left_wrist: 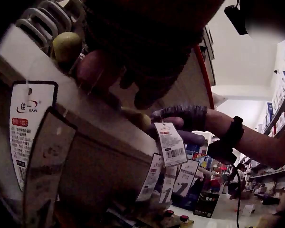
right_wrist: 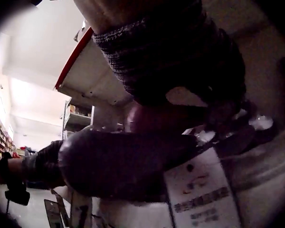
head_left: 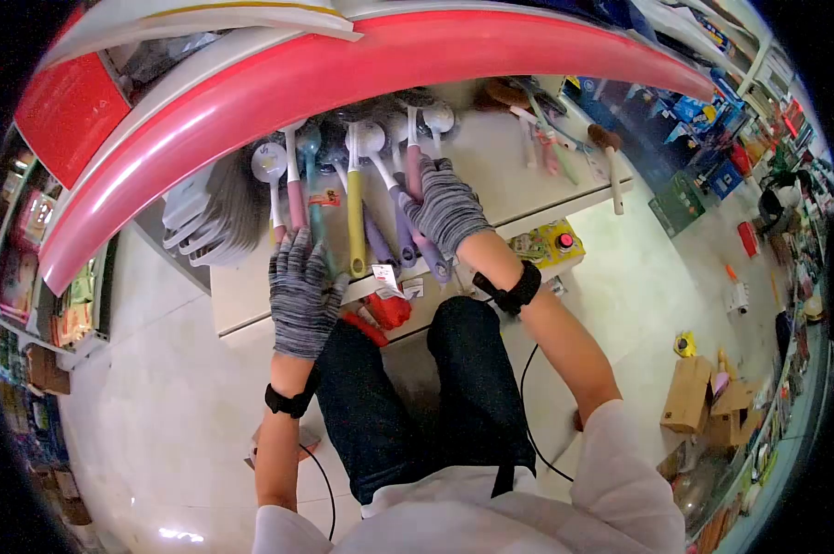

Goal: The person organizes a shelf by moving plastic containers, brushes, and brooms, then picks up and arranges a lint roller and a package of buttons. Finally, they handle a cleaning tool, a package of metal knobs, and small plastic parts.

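Wearing a grey striped glove, the left hand (head_left: pixel 303 300) is reaching over the counter's front edge near its left end, its fingers fairly straight and slightly parted, the thumb standing apart. It is resting by the lower end of a pink ladle handle (head_left: pixel 296 203); whether the fingertips are pressing on it, I cannot tell. The right hand (head_left: pixel 446 210), gloved alike, is closing its thumb and fingers round a second pink handle (head_left: pixel 414 174) near the middle of the counter (head_left: pixel 500 171), with little gap between them. Purple handles (head_left: pixel 432 257) are lying just beside and below that hand, their ends pointing toward the front edge. Between the hands, a yellow-green handle (head_left: pixel 356 222) and a teal handle (head_left: pixel 319 217) are lying lengthwise, the white spoon heads (head_left: pixel 371 138) pointing toward the back. Price tags (left_wrist: pixel 171 145) are hanging at the front edge. Grey-white hangers (head_left: pixel 216 217) are standing stacked at the left end, while brushes (head_left: pixel 605 138) are lying toward the right end. A red bundle (head_left: pixel 389 311) is sitting below the front edge, near the person's knees, and a yellow box (head_left: pixel 560 242) is standing farther right.
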Demonstrator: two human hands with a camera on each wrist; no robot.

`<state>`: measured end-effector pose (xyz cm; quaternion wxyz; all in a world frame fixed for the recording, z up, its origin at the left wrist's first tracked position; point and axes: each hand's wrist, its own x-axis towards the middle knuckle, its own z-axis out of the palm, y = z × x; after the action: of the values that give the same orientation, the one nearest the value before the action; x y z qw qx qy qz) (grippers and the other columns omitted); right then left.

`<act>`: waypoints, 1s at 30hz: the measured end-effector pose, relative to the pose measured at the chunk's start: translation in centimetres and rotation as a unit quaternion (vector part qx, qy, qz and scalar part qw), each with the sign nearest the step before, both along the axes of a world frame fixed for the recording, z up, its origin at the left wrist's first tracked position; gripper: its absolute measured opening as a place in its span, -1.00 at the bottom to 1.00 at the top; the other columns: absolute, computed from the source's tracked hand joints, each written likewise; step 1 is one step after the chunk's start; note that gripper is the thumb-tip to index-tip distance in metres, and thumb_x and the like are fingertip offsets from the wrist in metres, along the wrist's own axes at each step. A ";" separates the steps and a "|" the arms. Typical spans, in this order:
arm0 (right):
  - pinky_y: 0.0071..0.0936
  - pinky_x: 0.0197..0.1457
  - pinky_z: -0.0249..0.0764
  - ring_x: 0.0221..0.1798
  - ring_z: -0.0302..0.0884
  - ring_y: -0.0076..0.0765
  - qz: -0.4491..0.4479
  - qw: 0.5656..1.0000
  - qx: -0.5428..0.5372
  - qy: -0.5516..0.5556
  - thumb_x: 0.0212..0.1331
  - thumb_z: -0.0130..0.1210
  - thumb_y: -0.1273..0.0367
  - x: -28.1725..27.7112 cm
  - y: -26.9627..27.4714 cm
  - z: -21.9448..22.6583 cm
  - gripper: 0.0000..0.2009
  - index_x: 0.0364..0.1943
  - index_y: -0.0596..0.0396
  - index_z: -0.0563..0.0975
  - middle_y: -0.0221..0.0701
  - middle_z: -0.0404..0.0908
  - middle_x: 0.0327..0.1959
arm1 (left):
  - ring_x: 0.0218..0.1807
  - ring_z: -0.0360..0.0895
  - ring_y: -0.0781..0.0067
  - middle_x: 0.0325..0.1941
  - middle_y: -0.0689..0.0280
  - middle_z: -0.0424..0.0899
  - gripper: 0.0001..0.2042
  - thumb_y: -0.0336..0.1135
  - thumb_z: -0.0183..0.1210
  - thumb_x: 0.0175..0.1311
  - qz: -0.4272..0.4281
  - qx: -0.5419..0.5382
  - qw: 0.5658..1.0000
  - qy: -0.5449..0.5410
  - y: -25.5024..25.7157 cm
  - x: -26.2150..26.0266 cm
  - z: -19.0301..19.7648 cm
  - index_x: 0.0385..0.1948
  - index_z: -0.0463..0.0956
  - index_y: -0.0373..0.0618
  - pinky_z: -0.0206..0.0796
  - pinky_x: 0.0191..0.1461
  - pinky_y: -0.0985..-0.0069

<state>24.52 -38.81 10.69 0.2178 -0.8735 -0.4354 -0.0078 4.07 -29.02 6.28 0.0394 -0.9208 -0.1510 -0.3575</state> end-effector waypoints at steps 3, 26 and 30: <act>-0.23 -0.08 0.32 -0.17 0.37 0.00 0.021 0.997 0.070 -0.006 -0.09 0.01 0.25 2.2 0.0 -2.0 -0.53 -0.04 0.14 0.25 -0.08 0.36 -0.21 | 0.08 0.21 0.01 0.02 0.07 0.31 -0.53 -0.35 0.20 -0.25 0.000 -0.006 1.000 -0.008 -0.1 0.1 0.2 -0.16 0.34 -0.17 0.05 0.13 0.23; -0.23 -0.12 0.34 -0.19 0.41 0.02 -0.242 0.959 0.018 -0.148 -0.13 0.05 0.22 23.6 -11.7 -7.3 -0.60 -0.17 0.13 0.37 -0.09 0.45 -0.25 | 0.13 0.15 0.01 0.07 0.04 0.25 -0.53 -0.34 0.14 -0.14 -0.012 -0.054 0.998 -0.013 -1.0 -1.3 -0.5 -0.08 0.30 -0.19 -0.11 0.23 0.16; -0.22 -0.11 0.34 -0.18 0.41 0.04 -0.193 0.969 -0.033 -0.154 -0.12 0.05 0.23 23.8 -11.4 -6.4 -0.60 -0.18 0.15 0.37 -0.07 0.45 -0.27 | 0.13 0.16 -0.01 0.07 0.08 0.26 -0.56 -0.34 0.11 -0.10 -0.010 -0.066 0.998 0.000 -1.2 -2.0 -0.1 -0.08 0.29 -0.12 -0.02 0.18 0.21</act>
<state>48.36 -50.22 4.33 0.1137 -0.9358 -0.2872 -0.1700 2.03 -30.25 6.13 -0.0251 -0.9227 -0.1652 -0.3474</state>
